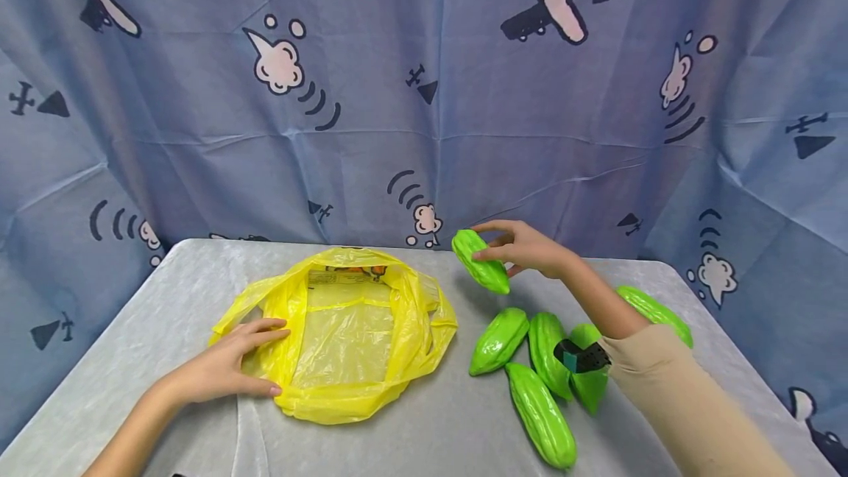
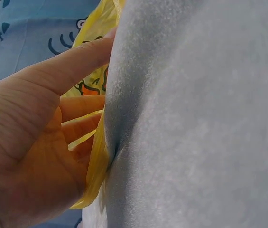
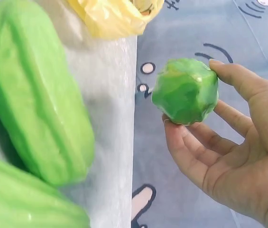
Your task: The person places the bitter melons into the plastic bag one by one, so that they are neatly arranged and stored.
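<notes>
My right hand (image 1: 530, 247) pinches a glossy green ridged bitter melon (image 1: 480, 262) between thumb and fingers, holding it above the far part of the table. In the right wrist view the held bitter melon (image 3: 185, 91) shows end-on at the fingertips. A yellow plastic bag (image 1: 414, 359) lies with its mouth spread wide, left of the held melon. My left hand (image 1: 221, 363) rests at the bag's left side, thumb and fingers apart and touching the plastic. In the left wrist view, yellow plastic (image 2: 96, 164) partly covers the fingers of that hand.
Nearer me on the right lie several more bitter melons (image 1: 542, 418), grouped below the right forearm. Another bitter melon (image 1: 652, 311) is partly hidden behind that arm. A pale cloth covers the table (image 1: 371, 451). Blue printed curtain (image 1: 371, 94) hangs behind and at both sides.
</notes>
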